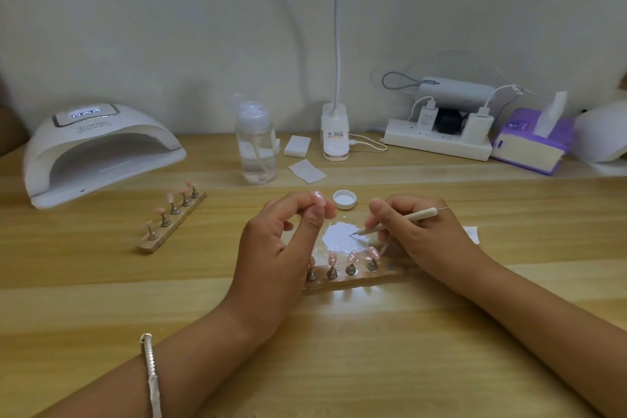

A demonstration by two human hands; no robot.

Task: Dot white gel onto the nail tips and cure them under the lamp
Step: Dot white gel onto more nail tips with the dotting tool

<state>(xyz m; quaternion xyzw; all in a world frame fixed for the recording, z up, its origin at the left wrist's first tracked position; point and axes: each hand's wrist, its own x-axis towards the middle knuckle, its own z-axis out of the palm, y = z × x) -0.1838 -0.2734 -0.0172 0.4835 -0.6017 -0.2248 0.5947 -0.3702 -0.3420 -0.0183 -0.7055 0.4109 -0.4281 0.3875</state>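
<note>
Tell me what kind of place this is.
Most likely a nail-art workstation, perhaps at home: a curing lamp sits on the wooden table, pink nail tips stand on a rack, and the right hand holds a dotting pen at white gel.

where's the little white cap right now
Head view, centre: the white cap sits on the table just beyond the gap between the left hand and right hand.

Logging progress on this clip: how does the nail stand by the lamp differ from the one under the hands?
The far stand lies diagonally beside the lamp and carries five tips. The near stand lies crosswise and shows four, its left end hidden behind the left hand. Both are wooden strips holding pink tips.
</note>
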